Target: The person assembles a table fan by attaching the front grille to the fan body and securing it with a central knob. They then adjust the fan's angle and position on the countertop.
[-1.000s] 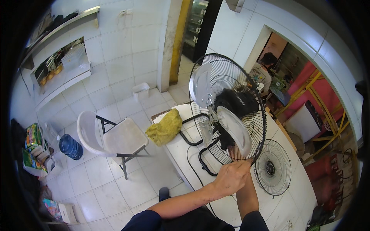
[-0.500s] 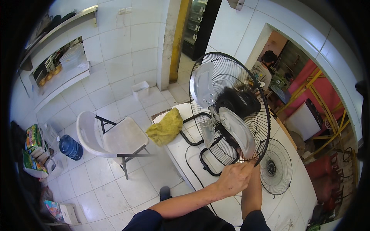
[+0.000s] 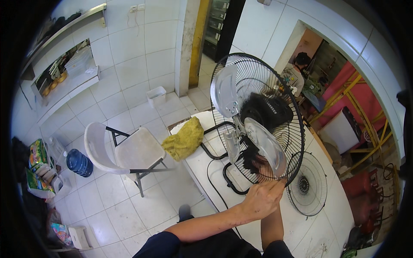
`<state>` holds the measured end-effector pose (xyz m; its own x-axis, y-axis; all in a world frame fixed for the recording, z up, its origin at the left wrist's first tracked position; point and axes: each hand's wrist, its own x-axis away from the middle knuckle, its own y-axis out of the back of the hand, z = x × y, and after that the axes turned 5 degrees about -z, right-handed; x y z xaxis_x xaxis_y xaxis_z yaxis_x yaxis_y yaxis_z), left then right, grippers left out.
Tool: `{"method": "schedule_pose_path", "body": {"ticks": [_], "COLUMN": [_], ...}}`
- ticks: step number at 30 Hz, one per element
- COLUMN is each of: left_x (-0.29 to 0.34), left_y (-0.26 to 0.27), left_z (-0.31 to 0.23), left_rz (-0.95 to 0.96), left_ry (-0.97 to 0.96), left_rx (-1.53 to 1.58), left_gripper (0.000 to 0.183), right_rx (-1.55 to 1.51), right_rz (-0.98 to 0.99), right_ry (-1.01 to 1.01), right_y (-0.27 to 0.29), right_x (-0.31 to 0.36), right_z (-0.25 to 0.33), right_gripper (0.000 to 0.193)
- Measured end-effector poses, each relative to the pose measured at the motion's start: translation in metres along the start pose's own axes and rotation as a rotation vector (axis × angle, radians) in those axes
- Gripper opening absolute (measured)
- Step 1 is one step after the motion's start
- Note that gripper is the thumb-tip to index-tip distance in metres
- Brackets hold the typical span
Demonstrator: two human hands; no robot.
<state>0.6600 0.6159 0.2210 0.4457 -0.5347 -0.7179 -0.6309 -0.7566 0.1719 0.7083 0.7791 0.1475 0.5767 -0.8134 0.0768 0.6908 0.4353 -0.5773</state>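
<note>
Head view | fan [image 3: 265, 146] stands on white table [image 3: 303, 230], partly stripped: front grille [image 3: 304, 185] off, lying beside it; blades bare, rear cage [image 3: 302, 142] on | my left hand [image 3: 262, 200] pinches the cage's lower rim; my right hand [image 3: 260, 165] is behind the wires, finger state unclear | yellow cloth [image 3: 185, 139] at table edge; pale chair [image 3: 140, 150] on tiled floor [image 3: 116, 206]

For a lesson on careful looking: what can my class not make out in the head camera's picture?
All in the head view:
- Right hand: partly hidden by the left hand and a silver fan blade; its grip is unclear.
- Black cord: partly covered by the left forearm.
- Dark things on the upper shelf: too small and dim to name.
</note>
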Motion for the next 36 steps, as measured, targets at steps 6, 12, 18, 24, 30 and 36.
{"method": "schedule_pose_path", "body": {"ticks": [6,12,18,24,30,36], "left_x": [-0.002,-0.006,0.0,0.001,0.002,0.008], "left_y": [0.001,0.003,0.002,-0.001,0.003,0.002], "left_z": [0.0,0.0,0.0,0.0,0.004,0.002], "left_rz": [0.017,-0.003,0.029,0.009,0.013,0.008], "left_ry": [-0.032,-0.032,0.009,-0.011,-0.008,0.025], "left_rx": [-0.013,0.022,0.019,0.0,0.022,-0.001], "left_gripper": [0.042,0.035,0.035,0.039,0.039,0.039], "right_rx": [-0.016,0.013,-0.002,-0.033,-0.037,-0.057], "right_rz": [-0.07,-0.051,-0.005,-0.092,-0.127,-0.109], "right_ry": [-0.016,0.039,0.083,0.015,0.033,0.054], "right_y": [0.007,0.006,-0.012,-0.005,0.017,0.014], "right_x": [0.027,0.024,-0.001,0.024,0.048,0.048], "right_z": [-0.024,0.029,0.046,-0.012,0.005,0.01], "right_gripper": [0.021,0.022,0.023,0.024,0.024,0.025]}}
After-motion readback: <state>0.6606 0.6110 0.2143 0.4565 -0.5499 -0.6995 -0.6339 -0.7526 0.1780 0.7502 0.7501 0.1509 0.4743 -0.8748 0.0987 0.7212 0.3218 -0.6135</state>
